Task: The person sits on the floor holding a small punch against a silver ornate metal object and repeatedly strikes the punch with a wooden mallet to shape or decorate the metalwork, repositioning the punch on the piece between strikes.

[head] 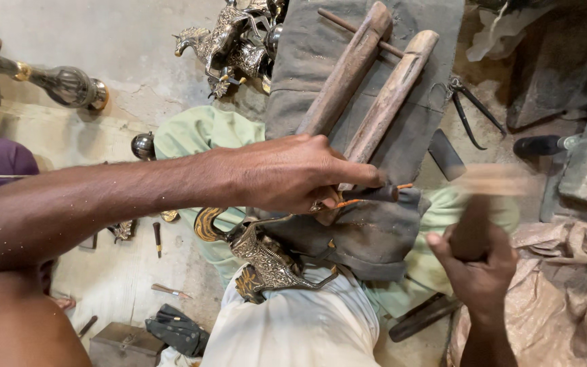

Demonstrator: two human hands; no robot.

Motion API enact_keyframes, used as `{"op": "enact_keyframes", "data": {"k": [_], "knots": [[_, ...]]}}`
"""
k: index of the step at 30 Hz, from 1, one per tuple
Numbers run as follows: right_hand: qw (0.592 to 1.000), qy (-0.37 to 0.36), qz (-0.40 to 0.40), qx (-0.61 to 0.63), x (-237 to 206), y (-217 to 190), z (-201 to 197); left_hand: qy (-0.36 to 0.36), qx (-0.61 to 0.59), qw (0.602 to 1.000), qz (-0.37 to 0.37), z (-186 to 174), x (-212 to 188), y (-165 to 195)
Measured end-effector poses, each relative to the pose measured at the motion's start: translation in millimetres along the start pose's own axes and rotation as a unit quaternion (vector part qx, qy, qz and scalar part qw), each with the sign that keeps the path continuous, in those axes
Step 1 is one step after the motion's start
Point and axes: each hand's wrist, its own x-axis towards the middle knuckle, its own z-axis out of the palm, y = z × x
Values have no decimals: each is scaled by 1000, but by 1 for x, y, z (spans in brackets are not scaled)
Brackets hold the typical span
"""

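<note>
Left hand pinches a punch, tip down on the ornate brass piece lying across your lap on grey cloth. Right hand is clenched round a mallet, head blurred mid-swing, well apart from the punch.

Risks, my read:
- Fingers sit close to the punch's struck end; an off-line blow lands on them.
- Brass rests on soft cloth with no clamp; it can shift and the tip skids across the pattern.
- Punch looks tilted; a glancing hit may kick it sideways.

Two wooden bars lie beyond, pliers right, horse figurines further off.
</note>
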Motion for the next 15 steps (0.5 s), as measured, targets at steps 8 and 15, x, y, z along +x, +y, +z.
{"op": "enact_keyframes", "data": {"k": [8, 15], "knots": [[1000, -3, 1, 26, 8, -14, -7, -3, -15, 999, 28, -2, -2, -8], [998, 17, 16, 53, 14, -25, -4, -12, -62, 997, 48, -6, -5, -15]]}}
